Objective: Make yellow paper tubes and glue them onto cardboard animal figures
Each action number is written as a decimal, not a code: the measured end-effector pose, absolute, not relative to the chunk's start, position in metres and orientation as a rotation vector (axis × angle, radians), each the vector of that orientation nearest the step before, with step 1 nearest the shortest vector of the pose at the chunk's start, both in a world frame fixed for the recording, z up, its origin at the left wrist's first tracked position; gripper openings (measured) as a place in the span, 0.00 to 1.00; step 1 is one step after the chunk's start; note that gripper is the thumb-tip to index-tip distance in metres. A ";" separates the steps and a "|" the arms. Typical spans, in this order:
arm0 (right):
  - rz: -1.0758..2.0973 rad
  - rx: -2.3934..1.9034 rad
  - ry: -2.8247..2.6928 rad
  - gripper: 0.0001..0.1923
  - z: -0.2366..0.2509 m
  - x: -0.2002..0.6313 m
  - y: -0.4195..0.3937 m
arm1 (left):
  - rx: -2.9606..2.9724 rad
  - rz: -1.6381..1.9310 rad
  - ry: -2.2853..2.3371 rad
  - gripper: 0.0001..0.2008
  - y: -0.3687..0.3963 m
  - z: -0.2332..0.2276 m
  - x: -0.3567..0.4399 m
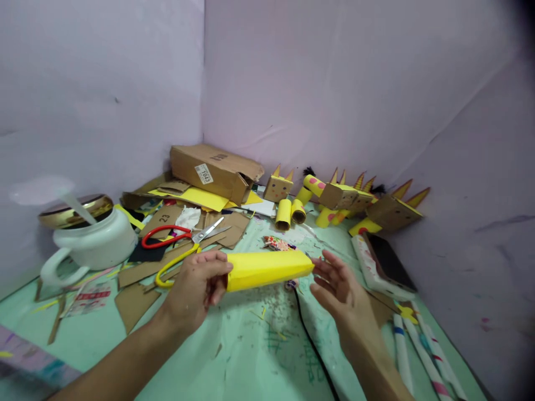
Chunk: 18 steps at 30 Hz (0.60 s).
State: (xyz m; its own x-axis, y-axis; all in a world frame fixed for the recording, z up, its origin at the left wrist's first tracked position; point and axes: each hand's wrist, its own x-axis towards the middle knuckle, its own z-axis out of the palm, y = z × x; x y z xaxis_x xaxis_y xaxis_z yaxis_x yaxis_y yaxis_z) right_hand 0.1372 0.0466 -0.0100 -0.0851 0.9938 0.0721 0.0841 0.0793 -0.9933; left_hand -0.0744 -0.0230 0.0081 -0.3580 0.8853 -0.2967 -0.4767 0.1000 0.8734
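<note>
Showing a yellow paper tube (267,269) held level above the green table (251,356), near its middle. The left hand (196,289) closes its fingers and thumb around the tube's left end; the right hand (336,284) is open, palm turned inward, fingertips just at the tube's right end and gripping nothing. Because only one end is clamped, the hollow tube would probably crease or flatten if the left fingers squeeze harder, and a push from the open right hand could buckle the free end or slide the tube through the grip. A black cable (311,340) runs across the table directly below the hands and could be snagged by a wrist. Behind the left hand lie yellow-handled scissors (173,267) and red-handled scissors (184,235) among cardboard scraps (136,303); a dropped tube would likely land near their blades. A white kettle (92,242) stands far left, a phone (387,259) right, and cardboard figures (355,200) line the wall.
</note>
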 end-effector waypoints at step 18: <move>1.270 -1.146 -1.130 0.44 -0.019 0.135 0.027 | 0.510 1.331 1.136 0.08 -0.024 -0.002 -0.062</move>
State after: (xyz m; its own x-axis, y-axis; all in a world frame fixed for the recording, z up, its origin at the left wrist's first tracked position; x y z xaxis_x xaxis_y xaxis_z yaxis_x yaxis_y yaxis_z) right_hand 0.1353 0.0274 -0.0187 -0.0043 0.9999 -0.0165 -0.0999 -0.0169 -0.9949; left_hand -0.0619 -0.0237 -0.0018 -0.1509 0.9251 -0.3485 -0.4894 0.2364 0.8394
